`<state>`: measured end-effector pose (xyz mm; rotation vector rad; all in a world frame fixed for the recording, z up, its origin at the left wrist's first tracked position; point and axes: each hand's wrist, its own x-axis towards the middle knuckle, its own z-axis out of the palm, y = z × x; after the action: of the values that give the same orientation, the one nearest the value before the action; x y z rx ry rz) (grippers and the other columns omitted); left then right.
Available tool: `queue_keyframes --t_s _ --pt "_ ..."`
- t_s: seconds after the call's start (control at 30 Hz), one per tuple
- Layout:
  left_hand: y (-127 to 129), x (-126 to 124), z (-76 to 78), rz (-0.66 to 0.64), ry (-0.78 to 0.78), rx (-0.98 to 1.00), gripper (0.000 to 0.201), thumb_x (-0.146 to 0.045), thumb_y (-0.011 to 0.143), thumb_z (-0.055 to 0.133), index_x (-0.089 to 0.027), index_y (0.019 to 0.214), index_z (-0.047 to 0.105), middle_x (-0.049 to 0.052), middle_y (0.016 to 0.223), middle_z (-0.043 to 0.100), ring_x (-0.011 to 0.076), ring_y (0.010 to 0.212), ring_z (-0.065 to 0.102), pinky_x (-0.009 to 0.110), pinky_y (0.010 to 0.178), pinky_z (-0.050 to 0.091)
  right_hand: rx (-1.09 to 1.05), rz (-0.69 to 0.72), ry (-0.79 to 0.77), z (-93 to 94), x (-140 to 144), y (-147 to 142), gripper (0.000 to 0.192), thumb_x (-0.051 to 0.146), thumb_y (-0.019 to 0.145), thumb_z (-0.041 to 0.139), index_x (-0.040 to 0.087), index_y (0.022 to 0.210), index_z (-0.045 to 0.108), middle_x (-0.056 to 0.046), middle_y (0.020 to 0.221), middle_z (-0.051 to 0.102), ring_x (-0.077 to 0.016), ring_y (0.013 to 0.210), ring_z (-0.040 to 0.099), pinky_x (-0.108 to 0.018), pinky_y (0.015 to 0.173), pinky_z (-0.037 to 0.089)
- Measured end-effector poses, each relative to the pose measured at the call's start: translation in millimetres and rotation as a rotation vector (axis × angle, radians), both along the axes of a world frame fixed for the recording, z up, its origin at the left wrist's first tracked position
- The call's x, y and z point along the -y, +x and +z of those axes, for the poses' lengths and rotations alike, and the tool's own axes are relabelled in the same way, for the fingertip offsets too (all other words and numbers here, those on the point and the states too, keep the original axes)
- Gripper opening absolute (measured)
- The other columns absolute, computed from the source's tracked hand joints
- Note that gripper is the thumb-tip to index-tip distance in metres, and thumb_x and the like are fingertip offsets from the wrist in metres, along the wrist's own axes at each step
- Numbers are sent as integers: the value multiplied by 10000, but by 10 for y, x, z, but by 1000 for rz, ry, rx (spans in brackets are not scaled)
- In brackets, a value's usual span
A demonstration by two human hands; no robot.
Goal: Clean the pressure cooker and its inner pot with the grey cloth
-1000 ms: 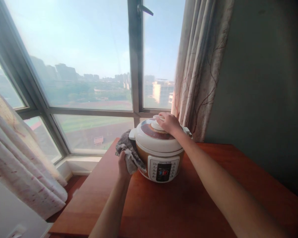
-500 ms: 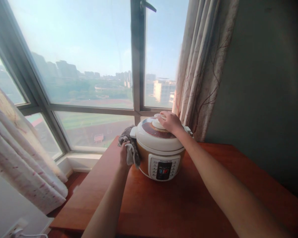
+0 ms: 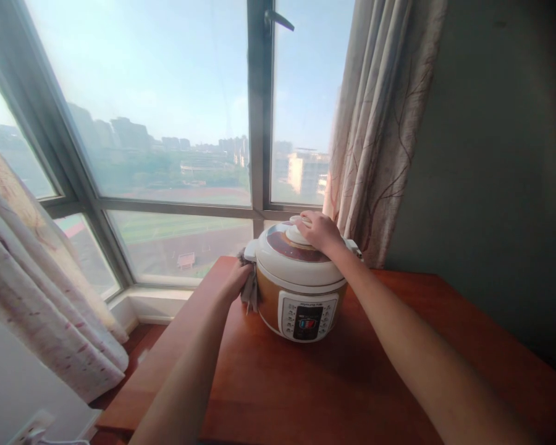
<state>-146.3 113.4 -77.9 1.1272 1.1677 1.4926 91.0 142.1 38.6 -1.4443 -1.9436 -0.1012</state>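
A white and golden-brown electric pressure cooker stands upright on the reddish-brown table, its control panel facing me. My right hand rests on top of the lid, fingers wrapped round the white knob. At the cooker's left side, my left hand is closed on a grey cloth. The cloth lies against the cooker's side wall, below the left side handle. Part of the cloth is hidden behind my hand and the cooker.
Large windows rise behind the table. A patterned curtain hangs at the left and a grey curtain at the right, beside a dark wall. A wall socket shows at the lower left.
My left hand has moved the cloth along the cooker's left side, and less of the cloth shows now. My right hand stays on the lid knob. The view has shifted slightly.
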Motion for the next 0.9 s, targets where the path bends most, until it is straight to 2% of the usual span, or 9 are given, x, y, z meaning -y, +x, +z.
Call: queue_keyframes --t_s 0.1,0.2,0.3,0.47,0.57,0.63,0.7,0.8,0.9 --pt "40 210 -33 -14 33 -136 279 -167 570 663 -192 843 716 75 826 759 344 1011 686 403 861 545 -7 3 -3 -7 -4 -5 416 504 951 512 224 1204 688 -96 1206 712 -253 1124 650 -331 958 472" --pt "131 419 -135 35 49 54 314 -152 557 704 -184 869 715 64 841 758 320 928 711 403 825 568 -10 2 5 -18 -11 -7 417 506 953 508 224 1200 690 -95 1200 714 -249 1122 651 -329 960 472" --pt "231 619 -304 113 22 298 397 -122 524 746 -194 913 714 43 806 747 272 789 726 357 707 590 -10 1 10 -18 -10 -5 421 504 955 501 221 1202 691 -97 1200 713 -251 1121 652 -332 958 474" --pt "341 1010 -576 177 4 376 392 -180 517 810 -192 900 724 27 793 742 214 663 693 280 560 551 7 -5 -15 7 5 1 428 507 951 513 222 1221 684 -100 1211 710 -256 1131 648 -331 960 472" --pt "421 1183 -619 120 34 472 410 -196 524 828 -213 919 722 16 807 742 240 765 713 307 660 578 4 -1 -16 14 13 1 434 512 954 510 219 1223 686 -103 1212 711 -259 1135 646 -335 965 470" --pt "486 1202 -608 92 80 544 418 -198 533 834 -241 930 712 5 860 744 255 901 716 331 794 581 -1 2 -12 12 16 2 436 513 956 508 216 1219 688 -104 1212 713 -260 1139 643 -338 971 468" --pt "539 1133 -599 102 72 562 390 -215 531 846 -243 891 699 -1 862 738 253 928 710 332 821 575 -4 4 -7 6 15 5 437 510 957 507 211 1219 690 -105 1214 713 -261 1142 641 -340 975 467" --pt "538 898 -604 162 6 525 340 -256 543 846 -214 835 679 -4 769 712 211 747 692 287 669 564 -8 8 -4 -2 8 10 445 509 957 508 206 1225 691 -108 1215 713 -260 1142 642 -340 978 466" --pt "413 585 -570 139 -19 559 270 -283 622 797 -199 840 663 -16 686 675 159 582 624 252 547 516 -10 13 -5 -4 -3 13 457 519 956 507 206 1232 693 -108 1214 713 -257 1147 641 -335 981 464"
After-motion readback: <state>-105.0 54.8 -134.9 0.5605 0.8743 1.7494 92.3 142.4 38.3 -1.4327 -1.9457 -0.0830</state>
